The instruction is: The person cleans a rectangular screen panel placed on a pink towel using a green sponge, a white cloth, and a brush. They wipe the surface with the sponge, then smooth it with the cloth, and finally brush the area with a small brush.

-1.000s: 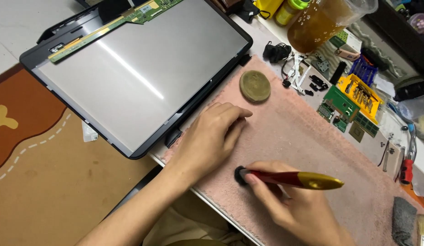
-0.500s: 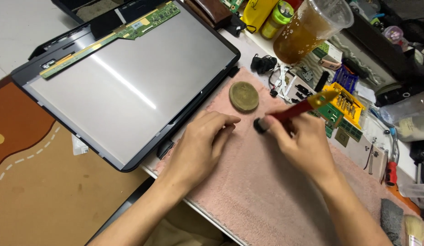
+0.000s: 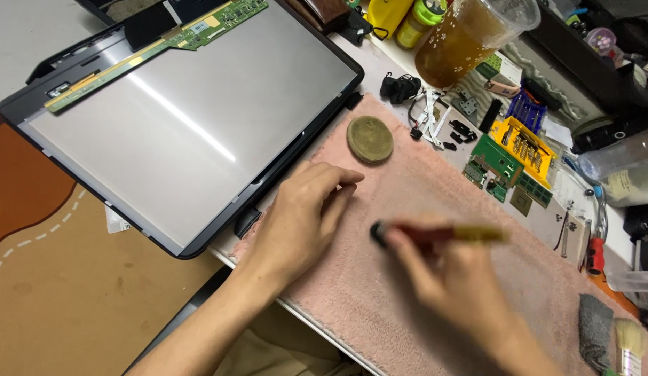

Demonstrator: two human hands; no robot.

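Observation:
My left hand (image 3: 299,219) lies palm down on the pink towel mat (image 3: 407,306), fingers bent and together, just right of the large display panel (image 3: 192,118). Whether something small sits under its fingertips is hidden. My right hand (image 3: 442,282), blurred by motion, grips a red and gold brush-like tool (image 3: 435,233) with a dark round head. The dark head hovers over the mat a little right of my left fingertips.
A round tan disc (image 3: 370,139) lies on the mat above my hands. Green circuit boards (image 3: 501,163), a yellow bit holder (image 3: 522,143), small black parts and a plastic cup of amber drink (image 3: 467,42) crowd the right. A paintbrush (image 3: 627,345) lies at the lower right.
My right hand has swept the tool from near my body up toward the disc and back down to the middle of the mat. My left hand has stayed planted on the mat.

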